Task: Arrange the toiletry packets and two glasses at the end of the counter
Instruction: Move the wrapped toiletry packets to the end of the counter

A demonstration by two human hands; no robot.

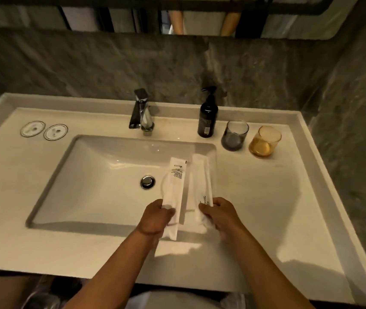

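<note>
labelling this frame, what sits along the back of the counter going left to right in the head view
two round coasters → faucet → dark pump bottle → grey glass → amber glass

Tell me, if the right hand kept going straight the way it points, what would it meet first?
Probably the grey glass: the right hand and its packet aim up the counter toward it, though depth is unclear.

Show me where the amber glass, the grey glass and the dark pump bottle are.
amber glass tumbler (pixel 264 142): head view, on its side wall
grey glass tumbler (pixel 234 137): head view, on its side wall
dark pump bottle (pixel 207 119): head view, on its body
</note>
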